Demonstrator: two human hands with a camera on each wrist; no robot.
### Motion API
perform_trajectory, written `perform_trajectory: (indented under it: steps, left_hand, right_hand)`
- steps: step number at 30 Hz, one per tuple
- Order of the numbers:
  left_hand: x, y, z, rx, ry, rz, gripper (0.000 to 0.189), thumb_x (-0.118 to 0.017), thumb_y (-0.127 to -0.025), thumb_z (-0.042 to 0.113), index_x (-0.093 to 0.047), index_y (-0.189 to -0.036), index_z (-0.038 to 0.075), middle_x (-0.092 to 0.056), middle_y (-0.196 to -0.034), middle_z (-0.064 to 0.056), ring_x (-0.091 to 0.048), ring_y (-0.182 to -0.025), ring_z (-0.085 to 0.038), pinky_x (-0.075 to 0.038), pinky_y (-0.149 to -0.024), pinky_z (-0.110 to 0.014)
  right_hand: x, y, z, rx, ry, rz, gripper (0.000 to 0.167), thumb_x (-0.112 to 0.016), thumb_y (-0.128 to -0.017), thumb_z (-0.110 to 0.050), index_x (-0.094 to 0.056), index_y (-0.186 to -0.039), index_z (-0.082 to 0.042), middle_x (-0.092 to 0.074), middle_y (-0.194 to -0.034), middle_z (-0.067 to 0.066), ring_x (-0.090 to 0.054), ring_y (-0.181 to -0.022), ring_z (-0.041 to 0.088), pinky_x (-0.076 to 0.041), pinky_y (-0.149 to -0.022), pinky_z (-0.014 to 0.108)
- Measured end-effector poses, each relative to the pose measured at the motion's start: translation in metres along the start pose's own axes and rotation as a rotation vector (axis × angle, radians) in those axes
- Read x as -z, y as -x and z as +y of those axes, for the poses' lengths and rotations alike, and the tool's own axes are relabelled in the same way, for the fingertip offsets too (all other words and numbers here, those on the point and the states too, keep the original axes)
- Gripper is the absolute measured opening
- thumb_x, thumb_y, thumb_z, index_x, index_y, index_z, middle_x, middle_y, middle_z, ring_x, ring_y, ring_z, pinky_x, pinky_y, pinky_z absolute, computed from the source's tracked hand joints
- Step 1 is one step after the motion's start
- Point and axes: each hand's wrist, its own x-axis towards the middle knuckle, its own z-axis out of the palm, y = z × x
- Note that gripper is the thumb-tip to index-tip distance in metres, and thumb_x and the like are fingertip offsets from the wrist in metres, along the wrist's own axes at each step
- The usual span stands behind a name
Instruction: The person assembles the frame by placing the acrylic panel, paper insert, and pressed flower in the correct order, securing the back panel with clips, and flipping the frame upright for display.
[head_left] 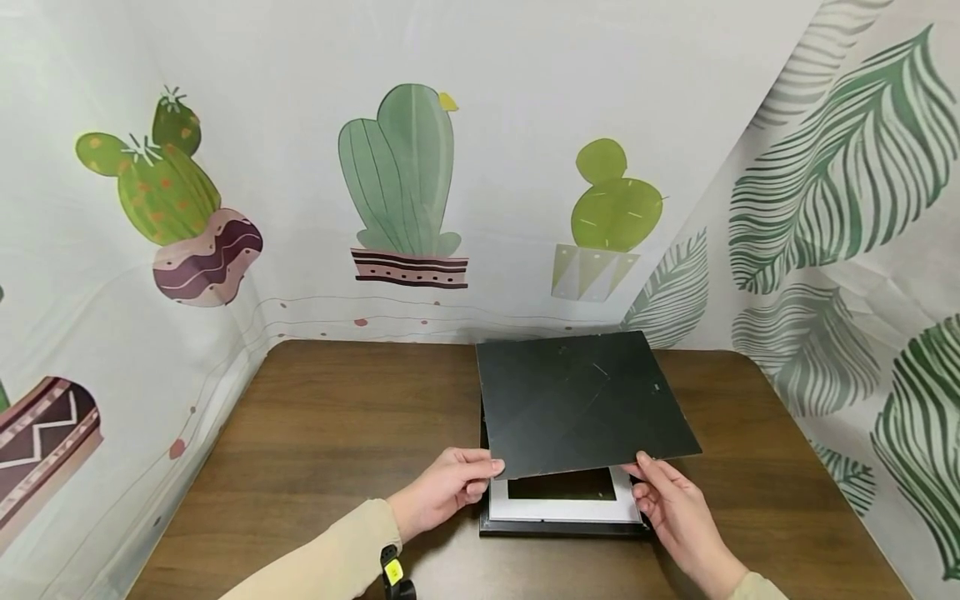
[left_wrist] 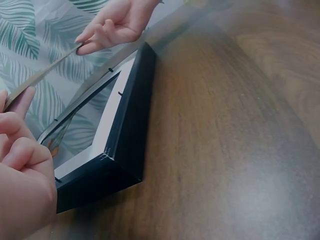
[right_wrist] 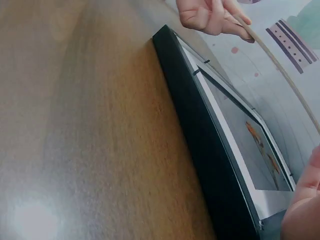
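Note:
A thin black backing board (head_left: 585, 400) is raised at a tilt over a black picture frame (head_left: 562, 528) lying on the table. My left hand (head_left: 450, 487) pinches the board's near left corner between thumb and fingers. At its near right edge my right hand (head_left: 671, 504) pinches it the same way. Under the board shows the frame's white mat (head_left: 555, 510) around a dark rectangular opening. Small dark tabs (left_wrist: 120, 93) stick up along the frame's inner edge in the left wrist view. From the right wrist, the board's edge (right_wrist: 285, 72) appears as a thin tan strip. The board hides the frame's far part.
The brown wooden table (head_left: 360, 417) reaches back to a white cloth backdrop (head_left: 517, 167) printed with cacti and leaves. A dark wrist strap (head_left: 393, 571) with a yellow patch sits on my left sleeve.

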Motion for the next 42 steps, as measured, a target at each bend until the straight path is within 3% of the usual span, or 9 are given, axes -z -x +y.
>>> perform_trajectory:
  steps: [9, 14, 16, 20, 24, 29, 34, 38, 42]
  left_hand:
    - [-0.006, 0.0, -0.006, -0.022, -0.083, -0.023, 0.024, -0.068, -0.098, 0.006, -0.064, -0.076, 0.017, -0.053, -0.072, 0.009, -0.036, -0.055, -0.002, -0.028, -0.054, -0.019]
    - [-0.007, -0.002, -0.007, -0.046, -0.224, -0.021, 0.024, -0.072, -0.097, 0.011, -0.059, -0.076, 0.011, -0.045, -0.062, 0.009, -0.036, -0.053, -0.004, -0.028, -0.053, -0.02]
    - [-0.007, -0.003, -0.006, -0.052, -0.274, -0.011, 0.02, -0.072, -0.098, 0.017, -0.065, -0.083, 0.005, -0.053, -0.065, 0.008, -0.037, -0.052, -0.004, -0.029, -0.052, -0.02]
    - [0.001, -0.004, 0.002, -0.024, -0.265, 0.034, 0.06, -0.048, -0.109, 0.05, -0.069, -0.113, -0.005, -0.076, -0.092, -0.006, -0.04, -0.052, -0.004, -0.028, -0.05, -0.019]
    - [0.018, -0.007, 0.014, -0.017, -0.227, 0.06, 0.091, -0.019, -0.108, 0.067, -0.065, -0.124, -0.009, -0.077, -0.111, -0.017, -0.044, -0.053, -0.004, -0.026, -0.048, -0.018]
    - [0.034, -0.014, 0.027, -0.08, -0.321, 0.118, 0.06, -0.042, -0.111, 0.05, -0.071, -0.106, -0.002, -0.076, -0.091, -0.011, -0.041, -0.054, -0.006, -0.024, -0.048, -0.018]
    - [0.033, -0.018, 0.033, -0.063, -0.369, 0.141, 0.045, -0.054, -0.108, 0.043, -0.068, -0.1, 0.002, -0.06, -0.077, 0.001, -0.043, -0.059, -0.009, -0.027, -0.052, -0.02]
    - [0.027, -0.02, 0.03, -0.062, -0.422, 0.09, 0.046, -0.057, -0.108, 0.039, -0.071, -0.108, -0.005, -0.064, -0.084, 0.001, -0.046, -0.061, -0.008, -0.034, -0.054, -0.021]
    - [0.023, -0.019, 0.024, -0.07, -0.472, 0.0, 0.036, -0.062, -0.106, 0.028, -0.069, -0.099, -0.006, -0.055, -0.07, 0.002, -0.044, -0.056, -0.008, -0.035, -0.053, -0.022]
  right_hand:
    - [0.003, -0.006, 0.001, 0.063, -0.15, -0.044, 0.035, -0.049, -0.111, -0.012, -0.076, -0.089, -0.014, -0.072, -0.084, -0.006, -0.057, -0.067, 0.0, -0.048, -0.061, 0.013]
    - [0.006, -0.005, -0.001, 0.109, -0.075, -0.023, 0.038, -0.048, -0.111, -0.01, -0.076, -0.086, -0.013, -0.06, -0.069, -0.008, -0.045, -0.057, 0.0, -0.026, -0.052, 0.02]
    - [0.008, -0.006, -0.003, 0.124, -0.057, -0.017, 0.037, -0.049, -0.111, -0.009, -0.076, -0.086, -0.013, -0.059, -0.066, -0.008, -0.042, -0.054, 0.001, -0.019, -0.053, 0.024]
    - [0.015, -0.008, -0.007, 0.147, -0.055, -0.049, 0.038, -0.047, -0.111, -0.006, -0.076, -0.086, -0.011, -0.058, -0.065, -0.008, -0.035, -0.053, 0.004, -0.015, -0.054, 0.027]
    - [0.028, -0.011, -0.016, 0.157, -0.06, -0.149, 0.042, -0.041, -0.111, -0.002, -0.073, -0.086, -0.01, -0.054, -0.065, -0.008, -0.023, -0.057, 0.012, -0.012, -0.054, 0.029]
    - [0.042, -0.017, -0.031, 0.127, -0.042, -0.285, 0.042, -0.035, -0.112, -0.001, -0.07, -0.091, -0.011, -0.05, -0.064, -0.007, -0.019, -0.058, 0.016, -0.009, -0.054, 0.031]
    - [0.048, -0.023, -0.039, 0.09, 0.076, -0.374, 0.039, -0.033, -0.113, -0.004, -0.062, -0.089, -0.014, -0.027, -0.062, 0.004, -0.014, -0.057, 0.023, -0.004, -0.054, 0.039]
    - [0.048, -0.029, -0.042, 0.067, 0.17, -0.402, 0.035, -0.036, -0.113, -0.005, -0.057, -0.086, -0.016, -0.023, -0.063, 0.006, -0.015, -0.056, 0.023, -0.008, -0.053, 0.039]
    - [0.047, -0.034, -0.043, 0.03, 0.216, -0.414, 0.032, -0.04, -0.112, -0.007, -0.058, -0.088, -0.018, -0.027, -0.062, 0.002, -0.017, -0.056, 0.02, -0.011, -0.053, 0.035]
